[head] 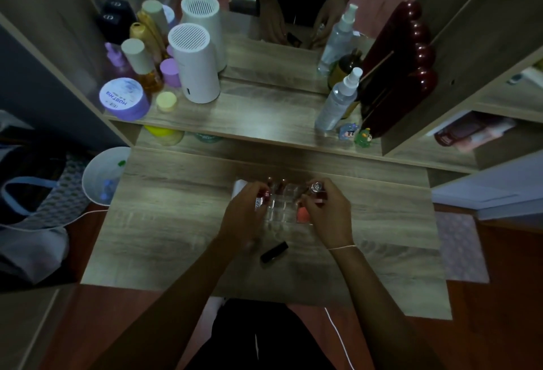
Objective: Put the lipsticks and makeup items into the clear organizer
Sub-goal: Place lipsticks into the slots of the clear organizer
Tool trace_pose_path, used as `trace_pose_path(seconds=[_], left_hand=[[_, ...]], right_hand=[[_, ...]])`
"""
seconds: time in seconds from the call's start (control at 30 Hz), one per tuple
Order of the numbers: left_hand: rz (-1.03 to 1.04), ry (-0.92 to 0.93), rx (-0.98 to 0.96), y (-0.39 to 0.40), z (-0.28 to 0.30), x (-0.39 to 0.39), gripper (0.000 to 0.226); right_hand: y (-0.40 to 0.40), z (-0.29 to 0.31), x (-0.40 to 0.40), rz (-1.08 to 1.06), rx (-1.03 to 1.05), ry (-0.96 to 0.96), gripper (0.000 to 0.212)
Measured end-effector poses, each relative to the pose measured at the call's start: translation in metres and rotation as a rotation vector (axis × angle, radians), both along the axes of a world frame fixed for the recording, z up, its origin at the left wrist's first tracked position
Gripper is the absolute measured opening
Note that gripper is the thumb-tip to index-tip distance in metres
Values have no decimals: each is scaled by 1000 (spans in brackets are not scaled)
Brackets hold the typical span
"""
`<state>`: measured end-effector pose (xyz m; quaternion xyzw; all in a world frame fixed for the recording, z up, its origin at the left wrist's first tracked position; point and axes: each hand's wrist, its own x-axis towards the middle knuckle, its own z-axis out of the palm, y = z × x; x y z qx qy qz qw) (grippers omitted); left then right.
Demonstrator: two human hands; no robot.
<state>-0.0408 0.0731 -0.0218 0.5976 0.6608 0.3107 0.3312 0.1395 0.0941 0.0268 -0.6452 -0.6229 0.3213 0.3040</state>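
Note:
The clear organizer [282, 208] stands on the wooden desk [176, 222], between my two hands. My left hand [244, 217] is at its left side, fingers closed on a red lipstick [266, 195] over the left compartments. My right hand [329, 211] is at its right side and grips a lipstick with a shiny silver cap [316, 187]. Two reddish lipstick tops [276, 181] stick up from the back row. Something pink [302, 214] lies in a front right compartment. A black lipstick [273, 251] lies on the desk in front of the organizer.
A raised shelf [249, 117] behind holds purple jars, amber bottles, a white cylinder device [195, 64], spray bottles [338, 102] and small figurines [355, 133], with a mirror behind. A white bin [102, 175] stands left of the desk. A white cable [338, 337] hangs near my lap.

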Motion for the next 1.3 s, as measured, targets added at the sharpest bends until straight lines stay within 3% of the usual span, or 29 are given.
trace_pose_path(seconds=[0.33,0.67,0.9,1.07,1.17,1.3], left_hand=[[20,-28,-6,-1,3,5,5],[-38,-46,-38,-2,2,2,14],[52,-103,-69,-8,12,-1,24],[-2,-9,-116,-27,9,-13,30],[-113,98,-3,-37,6,-19,32],[-7,117,77,-46,8,-25,25]], right_hand=[[26,-4,-10,113,38,-156,29],[29,-17,-14,180,-2,-234,26],[31,-20,-13,176,-9,-241,32],[31,-21,-12,186,-10,-246,34],[31,-20,-11,178,-1,-262,37],[22,-15,-9,181,18,-244,51]])
